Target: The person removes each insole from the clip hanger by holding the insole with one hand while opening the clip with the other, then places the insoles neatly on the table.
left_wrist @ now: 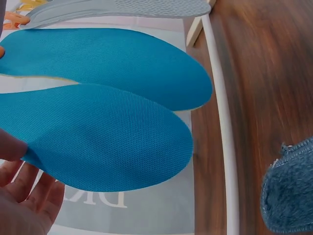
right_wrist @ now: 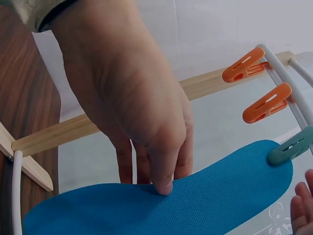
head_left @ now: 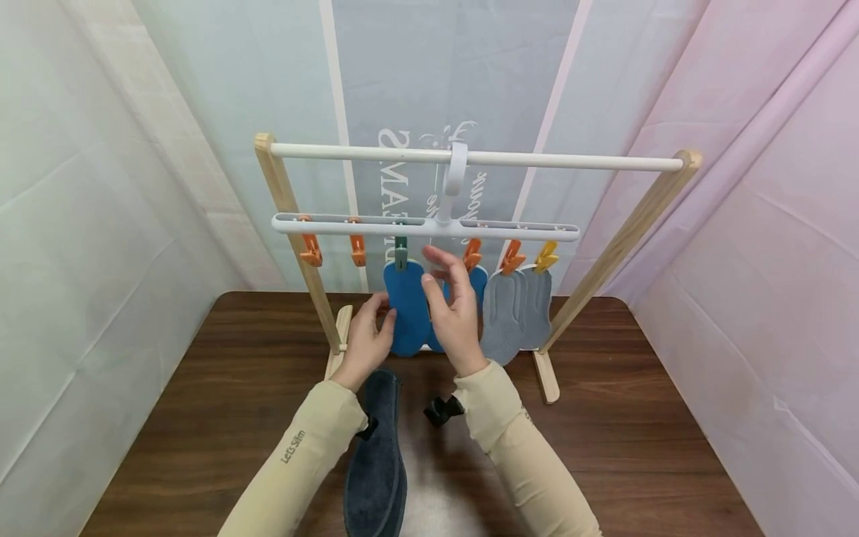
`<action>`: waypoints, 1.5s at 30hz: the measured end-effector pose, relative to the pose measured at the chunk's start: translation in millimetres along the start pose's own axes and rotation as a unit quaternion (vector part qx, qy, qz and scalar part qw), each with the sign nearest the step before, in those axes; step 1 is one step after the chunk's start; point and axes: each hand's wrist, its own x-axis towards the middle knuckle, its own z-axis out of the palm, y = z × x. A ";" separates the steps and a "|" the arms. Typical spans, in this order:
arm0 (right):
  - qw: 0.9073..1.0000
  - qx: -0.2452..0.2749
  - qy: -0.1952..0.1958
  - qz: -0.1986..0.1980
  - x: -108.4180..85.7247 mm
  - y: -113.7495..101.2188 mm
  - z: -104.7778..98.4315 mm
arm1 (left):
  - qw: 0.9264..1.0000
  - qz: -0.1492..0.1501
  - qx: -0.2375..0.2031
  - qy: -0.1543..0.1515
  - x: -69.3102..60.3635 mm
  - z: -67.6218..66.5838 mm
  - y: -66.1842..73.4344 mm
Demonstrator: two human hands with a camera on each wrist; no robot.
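A blue insole [head_left: 407, 309] hangs from the hanger by a green clip [head_left: 400, 253]. My left hand [head_left: 367, 335] pinches its left edge between thumb and fingers, also plain in the right wrist view, where the left hand [right_wrist: 142, 112] fills much of the picture. Just right of the green clip, my right hand [head_left: 456, 309] is raised with fingers parted and holds nothing. Only the right hand's fingertips [right_wrist: 304, 203] show at the edge of the right wrist view. Partly behind the right hand hangs a second blue insole [left_wrist: 122, 63] under an orange clip [head_left: 473, 253].
Two grey insoles [head_left: 503, 313] hang at the right from an orange clip [head_left: 513, 257] and a yellow clip [head_left: 546, 257]. The white hanger [head_left: 356, 226] hooks over the rack's rod [head_left: 570, 161]. Dark blue fuzzy insoles [head_left: 374, 477] lie stacked on the wooden table [head_left: 221, 432].
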 end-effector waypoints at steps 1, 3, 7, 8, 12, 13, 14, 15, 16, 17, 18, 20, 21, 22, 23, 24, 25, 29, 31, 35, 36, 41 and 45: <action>1.000 -0.001 -0.007 -0.001 1.1 0.2 0.0 | 1.000 -0.001 0.002 0.000 -0.5 0.4 0.2; 1.000 0.000 -0.024 0.000 3.5 0.4 0.0 | 1.000 0.000 0.001 -0.002 -1.4 1.0 0.2; 0.999 -0.001 -0.051 0.008 9.1 2.2 0.5 | 1.000 0.008 0.004 -0.007 -3.6 0.8 0.9; 0.998 0.001 -0.058 0.013 10.4 2.5 0.8 | 1.000 0.010 0.008 -0.009 -4.3 0.5 1.0; 0.995 0.018 -0.086 0.044 15.9 1.8 2.5 | 0.999 0.018 0.030 -0.007 -7.1 -1.7 1.7; 0.994 0.024 -0.092 0.053 17.2 1.5 2.8 | 0.999 0.020 0.034 -0.005 -7.6 -2.2 2.0; 0.993 0.029 -0.097 0.060 18.3 1.4 3.1 | 0.999 0.022 0.037 -0.003 -7.9 -2.7 2.3; 0.992 0.035 -0.103 0.065 19.5 1.4 3.3 | 0.999 0.024 0.038 -0.001 -8.2 -3.1 2.4; 0.991 0.041 -0.107 0.069 20.6 1.5 3.5 | 0.999 0.026 0.040 0.001 -8.3 -3.2 2.4; 0.990 0.050 -0.112 0.070 21.6 2.0 3.6 | 0.999 0.029 0.043 0.002 -8.4 -3.3 2.3; 0.989 0.057 -0.116 0.068 22.4 2.6 3.7 | 0.999 0.030 0.045 0.002 -8.6 -3.2 1.9; 0.988 0.065 -0.122 0.065 23.8 3.7 3.9 | 0.998 0.035 0.049 0.000 -9.3 -3.0 2.3; 0.988 0.070 -0.125 0.064 24.3 3.9 4.0 | 0.998 0.036 0.051 0.000 -9.6 -2.8 2.3; 0.988 0.072 -0.125 0.064 24.7 4.2 3.9 | 0.998 0.036 0.053 0.000 -9.8 -2.6 2.2; 0.987 0.075 -0.125 0.065 25.0 4.0 3.8 | 0.998 0.037 0.054 0.000 -10.0 -2.4 2.3; 0.987 0.076 -0.125 0.066 25.3 4.0 3.7 | 0.998 0.038 0.054 0.000 -10.2 -2.3 2.3; 0.987 0.077 -0.125 0.068 25.6 3.7 3.5 | 0.998 0.038 0.054 0.000 -10.3 -2.2 2.2; 0.985 0.091 -0.131 0.072 26.6 1.3 1.9 | 0.998 0.037 0.050 0.001 -10.5 -2.1 1.5; 0.984 0.094 -0.133 0.074 27.1 -0.5 1.0 | 0.998 0.036 0.049 -0.001 -10.9 -2.3 1.6; 0.984 0.093 -0.129 0.082 29.0 -2.1 -0.2 | 0.998 0.033 0.051 -0.005 -12.3 -2.8 2.5; 0.984 0.090 -0.125 0.086 29.3 -2.4 -0.5 | 0.998 0.033 0.053 -0.006 -12.9 -2.8 2.8; 0.985 0.071 -0.096 0.122 29.0 -2.8 -3.6 | 0.997 0.038 0.068 -0.009 -18.2 -2.8 4.2; 0.984 0.056 -0.079 0.148 29.7 -2.7 -6.6 | 0.997 0.035 0.061 -0.013 -23.5 -1.4 5.3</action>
